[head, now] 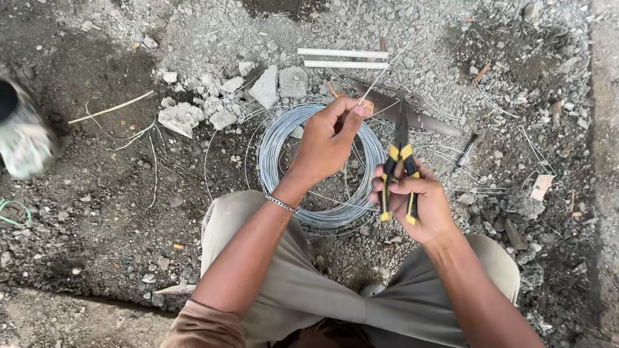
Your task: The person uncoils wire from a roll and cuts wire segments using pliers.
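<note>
Head view: wire held taut for cutting over a gravel floor.
Left hand [325, 145] pinches a wire strand [387, 67] running far-right from the coil [277, 145]; right hand [416, 203] grips yellow-black pliers [400, 169], nose pointing far. Judged step: preparing a cut; jaws must meet the strand.

Grey cylinder [22, 132] blurred and cut by left edge, coil [322, 167] partly hidden — behind left hand [325, 145]
</note>
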